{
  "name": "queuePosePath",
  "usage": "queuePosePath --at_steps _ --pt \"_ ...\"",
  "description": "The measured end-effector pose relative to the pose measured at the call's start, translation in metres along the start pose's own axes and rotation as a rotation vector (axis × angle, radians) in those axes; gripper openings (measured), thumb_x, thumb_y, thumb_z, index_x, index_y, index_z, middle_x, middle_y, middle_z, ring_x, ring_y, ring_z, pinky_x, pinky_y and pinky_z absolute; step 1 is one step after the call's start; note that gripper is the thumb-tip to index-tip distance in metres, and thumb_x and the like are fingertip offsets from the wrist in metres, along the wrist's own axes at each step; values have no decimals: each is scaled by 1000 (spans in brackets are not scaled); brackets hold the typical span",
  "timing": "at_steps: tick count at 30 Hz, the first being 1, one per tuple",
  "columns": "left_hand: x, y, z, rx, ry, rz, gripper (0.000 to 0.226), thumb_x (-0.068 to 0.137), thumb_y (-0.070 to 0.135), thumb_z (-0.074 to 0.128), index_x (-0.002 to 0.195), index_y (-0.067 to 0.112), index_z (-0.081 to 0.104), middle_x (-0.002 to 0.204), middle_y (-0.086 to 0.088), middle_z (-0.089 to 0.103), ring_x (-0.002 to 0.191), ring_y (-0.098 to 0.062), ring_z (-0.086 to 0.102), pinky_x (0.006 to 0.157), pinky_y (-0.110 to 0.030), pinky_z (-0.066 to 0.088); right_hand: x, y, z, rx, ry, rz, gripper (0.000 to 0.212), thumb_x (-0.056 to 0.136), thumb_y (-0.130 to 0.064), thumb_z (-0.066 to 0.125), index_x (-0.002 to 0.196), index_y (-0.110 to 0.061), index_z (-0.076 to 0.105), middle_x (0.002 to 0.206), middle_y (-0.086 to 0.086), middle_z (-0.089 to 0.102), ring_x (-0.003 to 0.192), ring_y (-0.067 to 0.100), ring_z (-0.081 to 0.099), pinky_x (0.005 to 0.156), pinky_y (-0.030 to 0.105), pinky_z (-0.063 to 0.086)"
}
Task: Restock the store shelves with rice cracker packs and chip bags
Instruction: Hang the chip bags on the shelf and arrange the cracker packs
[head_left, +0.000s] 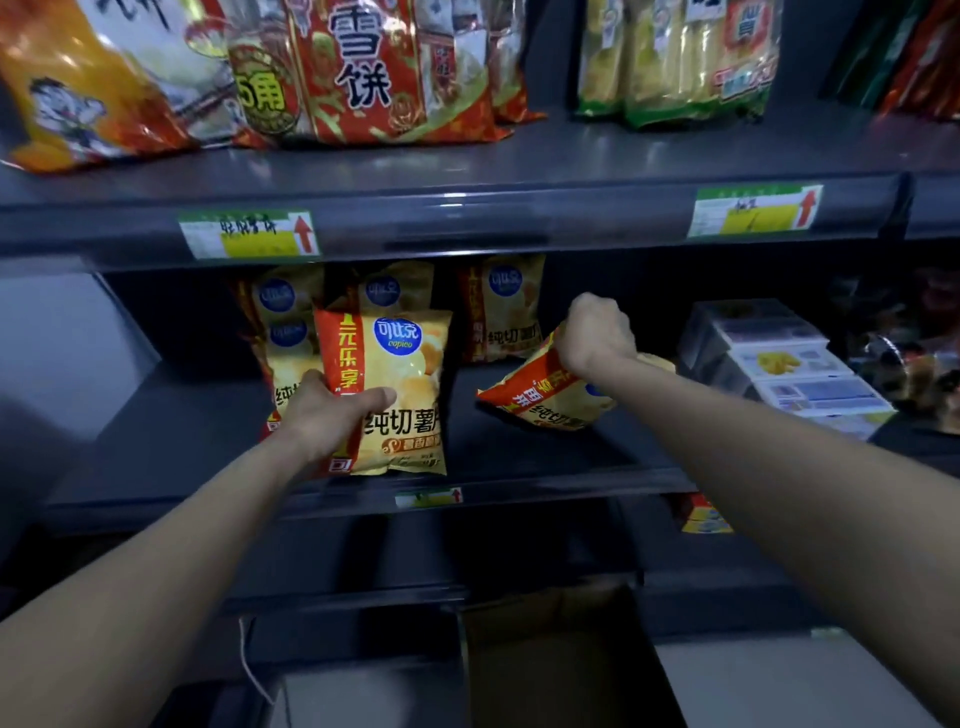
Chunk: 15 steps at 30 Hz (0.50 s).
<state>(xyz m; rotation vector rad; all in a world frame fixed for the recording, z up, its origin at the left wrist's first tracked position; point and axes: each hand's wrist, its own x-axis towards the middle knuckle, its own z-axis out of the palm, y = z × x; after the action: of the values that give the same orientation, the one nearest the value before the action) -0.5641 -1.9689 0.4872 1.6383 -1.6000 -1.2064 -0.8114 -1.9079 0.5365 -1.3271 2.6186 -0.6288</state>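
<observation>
Rear chip bags partly hidden (dim).

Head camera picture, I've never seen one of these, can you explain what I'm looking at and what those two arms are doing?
No machine here: the camera sits on a person's head, looking forward and down, so both arms reach in from below. The grips are bare hands. The left grip holds an upright bag of chips at the front of the middle shelf, with other bags behind it. The right grip clutches a tilted bag by one end, over the same shelf. The upper shelf carries rice cracker packs. White boxes lie at the right, and a cardboard box sits below.
</observation>
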Motion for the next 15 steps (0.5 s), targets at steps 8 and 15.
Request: queuePosePath --at_steps 8,15 --pt "31 -24 10 -68 19 4 60 74 27 79 120 9 46 108 -3 62 93 -21 59 79 -31 44 49 -30 55 121 -280 -123 48 90 -42 58 122 -5 56 121 13 60 111 28 57 95 36 48" --pt "51 -33 24 -90 -17 -8 58 72 28 80 119 9 51 105 -5 66 90 -21 64 80 -35 49 81 19 61 -59 -223 3 62 90 -35 53 146 -20 29 157 17 13 143 38 11 113 44 22"
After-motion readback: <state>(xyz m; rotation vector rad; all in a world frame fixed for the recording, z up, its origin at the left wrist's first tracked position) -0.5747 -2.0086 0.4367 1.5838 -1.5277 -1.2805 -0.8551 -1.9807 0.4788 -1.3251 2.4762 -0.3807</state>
